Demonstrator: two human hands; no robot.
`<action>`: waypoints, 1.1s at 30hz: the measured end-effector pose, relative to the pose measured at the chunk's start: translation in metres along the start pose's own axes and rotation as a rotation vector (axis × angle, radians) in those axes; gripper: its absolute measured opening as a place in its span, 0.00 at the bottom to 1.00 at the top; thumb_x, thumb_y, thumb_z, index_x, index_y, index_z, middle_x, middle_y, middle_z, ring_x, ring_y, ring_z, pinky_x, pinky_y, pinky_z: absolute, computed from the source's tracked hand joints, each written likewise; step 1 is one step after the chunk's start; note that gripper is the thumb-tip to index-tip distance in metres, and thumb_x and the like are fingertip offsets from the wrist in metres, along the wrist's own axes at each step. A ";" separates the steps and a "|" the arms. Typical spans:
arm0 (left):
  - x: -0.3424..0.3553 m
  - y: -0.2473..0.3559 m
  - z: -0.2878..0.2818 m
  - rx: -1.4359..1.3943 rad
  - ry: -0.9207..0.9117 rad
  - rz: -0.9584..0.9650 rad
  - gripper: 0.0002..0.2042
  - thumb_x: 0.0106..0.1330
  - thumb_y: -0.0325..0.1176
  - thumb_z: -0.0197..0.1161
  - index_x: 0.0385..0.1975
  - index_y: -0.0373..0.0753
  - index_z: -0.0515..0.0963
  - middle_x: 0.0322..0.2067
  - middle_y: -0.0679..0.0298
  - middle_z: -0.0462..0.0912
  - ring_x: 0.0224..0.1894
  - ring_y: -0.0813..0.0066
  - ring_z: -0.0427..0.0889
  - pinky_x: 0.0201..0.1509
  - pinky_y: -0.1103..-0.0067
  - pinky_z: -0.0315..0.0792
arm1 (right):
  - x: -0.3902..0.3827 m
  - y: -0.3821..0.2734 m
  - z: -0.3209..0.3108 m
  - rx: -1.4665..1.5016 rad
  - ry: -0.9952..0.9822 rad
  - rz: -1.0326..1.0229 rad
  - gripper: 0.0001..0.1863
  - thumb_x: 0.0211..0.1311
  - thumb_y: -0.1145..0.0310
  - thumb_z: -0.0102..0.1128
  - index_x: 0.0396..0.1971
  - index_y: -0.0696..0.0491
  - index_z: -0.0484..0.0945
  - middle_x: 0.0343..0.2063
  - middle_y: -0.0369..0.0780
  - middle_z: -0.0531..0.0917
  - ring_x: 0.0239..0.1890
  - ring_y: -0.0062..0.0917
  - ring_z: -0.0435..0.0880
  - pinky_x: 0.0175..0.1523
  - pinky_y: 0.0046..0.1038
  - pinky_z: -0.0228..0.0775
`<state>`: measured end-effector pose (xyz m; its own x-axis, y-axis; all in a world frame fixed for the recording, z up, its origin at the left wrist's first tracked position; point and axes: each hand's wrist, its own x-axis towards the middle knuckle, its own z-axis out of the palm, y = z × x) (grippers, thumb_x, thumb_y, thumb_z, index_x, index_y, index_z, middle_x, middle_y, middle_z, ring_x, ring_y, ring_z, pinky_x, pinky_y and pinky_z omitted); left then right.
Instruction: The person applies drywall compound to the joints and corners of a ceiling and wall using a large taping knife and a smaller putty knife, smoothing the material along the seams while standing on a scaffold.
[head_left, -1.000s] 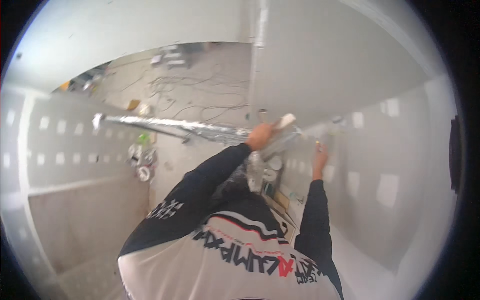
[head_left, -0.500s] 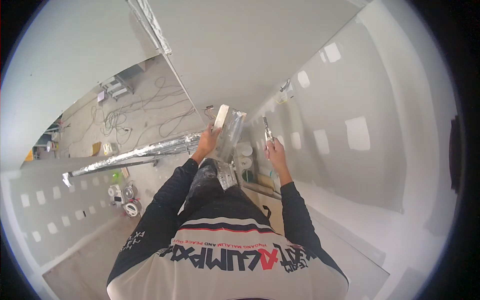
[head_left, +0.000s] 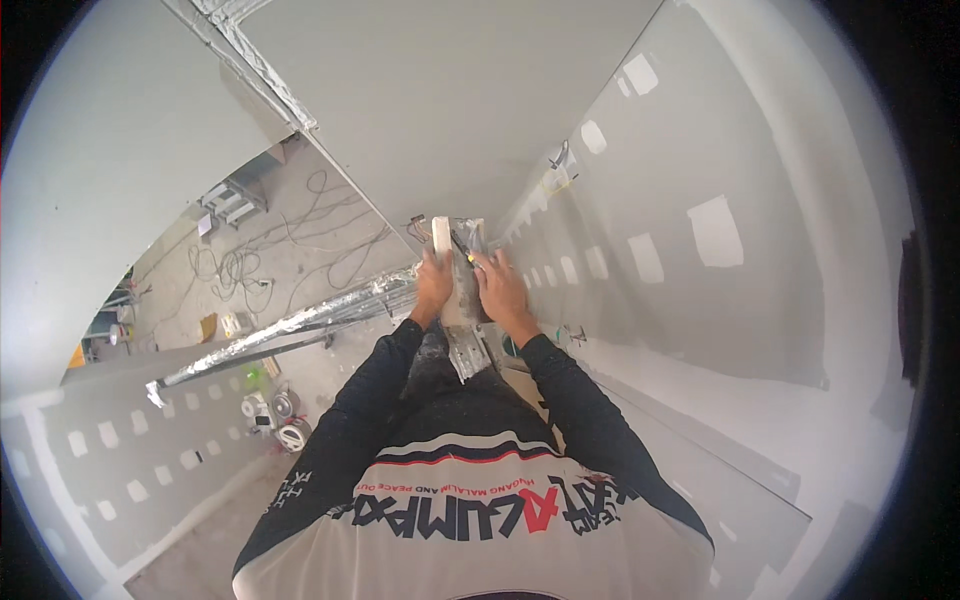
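My left hand point(head_left: 433, 285) is closed on a pale, bar-like edge point(head_left: 442, 236) of a compound-smeared metal plastering tool point(head_left: 464, 300) held in front of me. My right hand point(head_left: 500, 290) grips a narrow tool with a dark blade and some yellow point(head_left: 469, 256), laid against the larger tool's face. Its exact tip is hard to make out. Just below my hands is a dull, speckled metal surface point(head_left: 465, 355), between my legs. A long compound-crusted metal bar point(head_left: 300, 325) runs from beside my left hand toward the lower left.
Grey plasterboard walls with white patches point(head_left: 715, 230) flank me; a pale board point(head_left: 480, 90) with a crusted seam is ahead. Lower down at left lie a floor with tangled cables point(head_left: 240, 265), a step ladder point(head_left: 232, 200) and round white equipment point(head_left: 290, 435). A small bracket point(head_left: 560, 155) is on the right wall.
My right hand has moved left from beside the right wall onto the tool in my left hand, bringing the narrow tool against it. The view has turned and steadied since a second ago.
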<state>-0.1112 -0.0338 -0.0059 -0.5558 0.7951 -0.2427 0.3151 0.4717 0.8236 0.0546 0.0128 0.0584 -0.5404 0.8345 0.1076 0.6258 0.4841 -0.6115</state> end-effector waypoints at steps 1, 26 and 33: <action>-0.003 0.002 0.001 0.002 -0.004 -0.001 0.29 0.75 0.46 0.57 0.60 0.23 0.65 0.41 0.29 0.81 0.48 0.29 0.81 0.48 0.52 0.75 | 0.000 -0.002 0.004 0.001 0.035 0.017 0.19 0.72 0.67 0.56 0.61 0.41 0.76 0.48 0.50 0.77 0.48 0.52 0.82 0.50 0.46 0.77; -0.011 0.012 0.007 -0.041 0.151 0.184 0.21 0.77 0.40 0.55 0.52 0.24 0.63 0.33 0.30 0.81 0.39 0.28 0.81 0.39 0.52 0.73 | 0.017 0.008 0.027 0.111 0.063 0.117 0.15 0.73 0.67 0.54 0.56 0.46 0.77 0.49 0.48 0.78 0.49 0.50 0.81 0.51 0.48 0.75; -0.022 0.006 0.006 0.000 0.108 0.234 0.23 0.77 0.41 0.55 0.56 0.24 0.62 0.32 0.31 0.81 0.38 0.30 0.82 0.38 0.53 0.72 | 0.060 0.072 0.020 0.087 0.053 0.279 0.16 0.74 0.64 0.53 0.58 0.48 0.77 0.50 0.48 0.78 0.51 0.48 0.80 0.55 0.46 0.73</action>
<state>-0.0921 -0.0460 0.0012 -0.5468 0.8372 0.0108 0.4448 0.2795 0.8509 0.0562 0.0921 0.0050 -0.3221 0.9461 -0.0347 0.6942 0.2111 -0.6882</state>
